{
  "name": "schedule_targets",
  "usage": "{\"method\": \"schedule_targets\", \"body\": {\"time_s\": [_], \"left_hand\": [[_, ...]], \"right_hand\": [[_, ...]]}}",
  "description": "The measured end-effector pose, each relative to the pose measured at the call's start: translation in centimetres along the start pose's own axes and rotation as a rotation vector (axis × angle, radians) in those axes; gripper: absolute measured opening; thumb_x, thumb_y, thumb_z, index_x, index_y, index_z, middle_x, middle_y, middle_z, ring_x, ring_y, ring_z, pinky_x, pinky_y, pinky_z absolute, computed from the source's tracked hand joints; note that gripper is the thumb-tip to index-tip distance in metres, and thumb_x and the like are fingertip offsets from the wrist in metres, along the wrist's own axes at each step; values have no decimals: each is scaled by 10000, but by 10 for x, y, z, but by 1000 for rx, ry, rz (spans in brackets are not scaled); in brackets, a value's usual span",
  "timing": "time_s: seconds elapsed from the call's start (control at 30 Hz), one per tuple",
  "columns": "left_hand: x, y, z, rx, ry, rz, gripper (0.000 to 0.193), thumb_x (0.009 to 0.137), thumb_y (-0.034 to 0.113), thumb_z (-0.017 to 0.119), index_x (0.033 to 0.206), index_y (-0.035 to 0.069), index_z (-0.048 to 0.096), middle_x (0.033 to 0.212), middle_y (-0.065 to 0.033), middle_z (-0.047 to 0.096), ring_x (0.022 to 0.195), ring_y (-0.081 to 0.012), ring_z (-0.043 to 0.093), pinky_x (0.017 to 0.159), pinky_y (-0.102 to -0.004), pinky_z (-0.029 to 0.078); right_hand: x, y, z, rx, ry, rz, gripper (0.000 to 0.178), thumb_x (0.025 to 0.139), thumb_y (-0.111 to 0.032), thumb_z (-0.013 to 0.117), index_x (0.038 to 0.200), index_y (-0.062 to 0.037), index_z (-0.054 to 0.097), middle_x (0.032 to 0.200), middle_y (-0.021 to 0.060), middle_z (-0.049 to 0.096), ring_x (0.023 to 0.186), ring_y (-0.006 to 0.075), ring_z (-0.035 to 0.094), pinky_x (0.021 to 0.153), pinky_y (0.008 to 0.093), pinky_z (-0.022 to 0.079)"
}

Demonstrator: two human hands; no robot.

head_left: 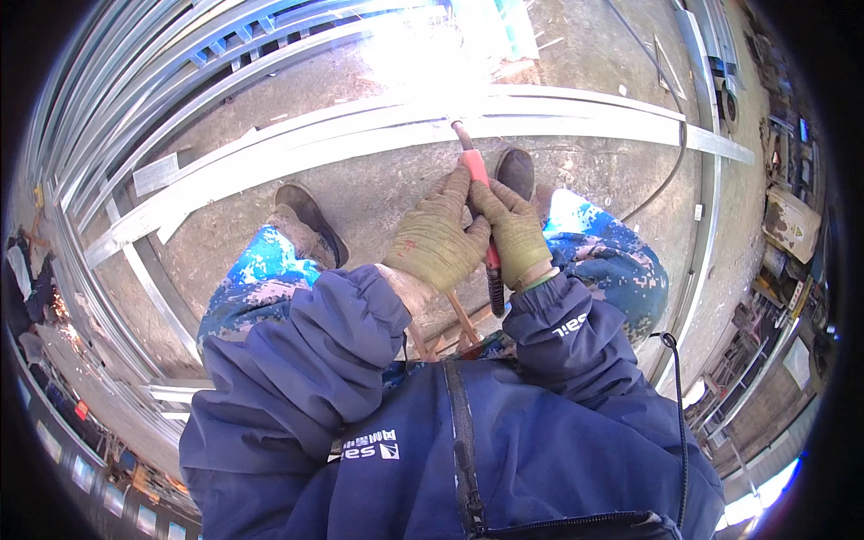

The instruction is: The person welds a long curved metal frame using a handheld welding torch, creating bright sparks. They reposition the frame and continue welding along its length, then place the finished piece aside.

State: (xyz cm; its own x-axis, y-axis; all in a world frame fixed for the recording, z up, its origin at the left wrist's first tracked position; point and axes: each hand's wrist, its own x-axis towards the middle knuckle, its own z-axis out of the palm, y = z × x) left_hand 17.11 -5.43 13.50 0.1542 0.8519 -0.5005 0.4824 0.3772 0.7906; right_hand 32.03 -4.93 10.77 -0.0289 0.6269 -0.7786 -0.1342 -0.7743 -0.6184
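Both of my hands, in yellowish work gloves, are closed around a welding torch (474,166) with a red handle. My left hand (436,236) grips it from the left side, and my right hand (515,227) wraps it from the right, close against the left. The torch's thin neck points away from me, its tip at the long pale metal bar (333,137) that runs across in front of my feet. Whether the tip touches the bar cannot be told through the glare. A ribbed black cable (496,295) hangs from the handle's lower end.
Bright white glare covers the floor beyond the bar. Long metal profiles (117,108) are stacked at the far left. A dark cable (677,153) curves over the bar at right. Between my legs, wooden legs (463,315) show. Sparks (67,333) fly at the left edge.
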Motion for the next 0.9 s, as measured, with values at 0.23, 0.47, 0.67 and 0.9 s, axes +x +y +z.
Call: {"method": "schedule_targets", "body": {"time_s": [0.23,0.47,0.67,0.9], "left_hand": [[3,0,-4,-42,-63,13,695,963,297,678,1544,-10,451,1487,-289,546,1392,-416,538,1167,-442,436],[59,-49,-40,533,155,1,707,960,364,685,1560,66,460,1541,-199,527,1453,-372,464,1230,-434,361],[113,-100,-58,864,268,-74,711,914,425,743,1520,128,518,1524,-128,549,1463,-342,452,1198,-500,378],[138,-116,-79,870,144,20,477,850,387,795,1252,136,735,1202,-121,742,1142,-356,683,977,-456,525]], "right_hand": [[-7,-9,-2,5,13,-11,450,1025,-345,713,1348,-33,683,829,9,672,575,92,582,475,255,454],[-35,-37,-9,-18,91,-69,521,1020,-368,708,1401,-20,634,1154,55,716,618,112,648,487,255,501],[-56,-35,-27,-26,82,-24,538,1021,-365,708,1424,-21,616,1087,43,702,631,108,654,501,250,502],[-52,-28,-25,-23,57,34,526,1018,-340,720,1449,-59,609,987,34,688,626,97,638,517,263,491]]}}
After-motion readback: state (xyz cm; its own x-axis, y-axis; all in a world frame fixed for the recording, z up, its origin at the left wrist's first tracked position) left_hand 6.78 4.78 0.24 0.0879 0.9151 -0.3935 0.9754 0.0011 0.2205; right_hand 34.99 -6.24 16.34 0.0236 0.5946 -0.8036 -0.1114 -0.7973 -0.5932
